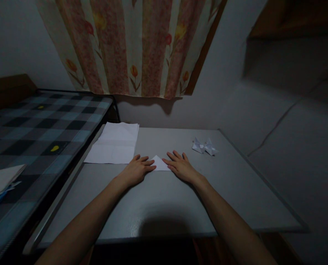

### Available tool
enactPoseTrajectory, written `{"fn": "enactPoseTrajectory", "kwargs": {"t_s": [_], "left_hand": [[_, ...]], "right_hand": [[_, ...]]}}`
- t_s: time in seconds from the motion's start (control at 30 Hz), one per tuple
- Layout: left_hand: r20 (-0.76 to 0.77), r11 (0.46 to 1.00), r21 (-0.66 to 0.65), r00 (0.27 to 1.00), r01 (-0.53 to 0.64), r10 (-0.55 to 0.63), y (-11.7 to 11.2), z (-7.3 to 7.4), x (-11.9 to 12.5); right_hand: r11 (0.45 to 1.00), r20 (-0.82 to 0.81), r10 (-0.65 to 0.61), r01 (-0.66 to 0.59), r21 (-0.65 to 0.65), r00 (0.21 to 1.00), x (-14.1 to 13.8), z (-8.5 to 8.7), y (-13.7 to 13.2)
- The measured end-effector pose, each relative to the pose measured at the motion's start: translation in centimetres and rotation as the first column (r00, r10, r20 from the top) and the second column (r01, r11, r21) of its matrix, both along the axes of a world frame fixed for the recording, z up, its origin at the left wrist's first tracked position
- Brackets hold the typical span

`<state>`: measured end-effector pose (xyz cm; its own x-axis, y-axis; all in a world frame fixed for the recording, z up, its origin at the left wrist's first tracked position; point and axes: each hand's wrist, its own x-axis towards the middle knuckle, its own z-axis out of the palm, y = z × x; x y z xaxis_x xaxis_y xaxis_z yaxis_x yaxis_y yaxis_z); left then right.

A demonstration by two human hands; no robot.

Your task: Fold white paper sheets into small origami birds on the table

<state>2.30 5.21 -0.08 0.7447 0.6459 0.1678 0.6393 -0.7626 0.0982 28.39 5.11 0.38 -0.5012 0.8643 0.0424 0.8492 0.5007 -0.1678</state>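
Observation:
A small sheet of white paper folded into a triangle (158, 164) lies flat on the table, its point facing the far side. My left hand (137, 170) rests over its left corner with the fingers stretched out. On the right corner lies my right hand (180, 165), palm down and fingers spread. Both hands press or touch the paper without gripping it, and they hide its two side corners. Further right on the table sit two folded white paper figures (204, 146) with pointed tips, side by side.
White paper sheets (115, 143) lie stacked at the table's far left. The grey table (235, 198) meets the wall behind it. To the left is a bed with a checked cover (61, 129), with folded cloth (5, 180) on it. A flowered curtain (133, 48) hangs beyond.

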Motion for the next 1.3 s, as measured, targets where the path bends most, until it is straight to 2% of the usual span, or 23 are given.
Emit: {"fn": "enactPoseTrajectory", "kwargs": {"t_s": [0.23, 0.53, 0.63, 0.77, 0.97, 1.17, 1.3], "left_hand": [[0.043, 0.999, -0.029, 0.999, -0.026, 0.027, -0.5, 0.6, -0.1], [0.107, 0.998, -0.044, 0.993, -0.050, 0.054, -1.1, 1.1, 1.0], [0.134, 0.995, -0.054, 0.987, -0.085, 0.092, -1.2, 1.1, 1.2], [0.162, 0.995, -0.038, 0.982, -0.090, 0.094, -1.1, 0.7, 1.3], [0.279, 0.990, -0.031, 0.950, -0.135, 0.138, -1.3, 0.3, 1.6], [0.417, 0.985, -0.175, 0.906, 0.004, 0.070, -1.6, 0.2, 1.8], [0.566, 0.961, -0.272, 0.817, 0.058, 0.111, -1.4, 0.4, 2.0]], "right_hand": [[0.999, -0.059, -0.007, 0.009, 0.037, 0.998, -0.2, 0.5, -0.7], [0.996, -0.317, -0.036, 0.060, 0.065, 0.948, -1.9, 0.1, -0.8], [0.996, -0.418, -0.064, 0.083, 0.028, 0.906, -2.5, 0.4, -1.0], [0.994, -0.583, -0.099, 0.112, -0.014, 0.807, -3.4, 0.9, -1.5], [0.996, -0.727, -0.001, 0.069, 0.065, 0.687, -4.3, 1.7, -2.1], [0.985, -0.772, 0.123, 0.021, 0.174, 0.623, -4.3, 1.9, -2.4], [0.993, -0.800, 0.094, 0.003, 0.119, 0.593, -4.4, 1.7, -2.7]]}}
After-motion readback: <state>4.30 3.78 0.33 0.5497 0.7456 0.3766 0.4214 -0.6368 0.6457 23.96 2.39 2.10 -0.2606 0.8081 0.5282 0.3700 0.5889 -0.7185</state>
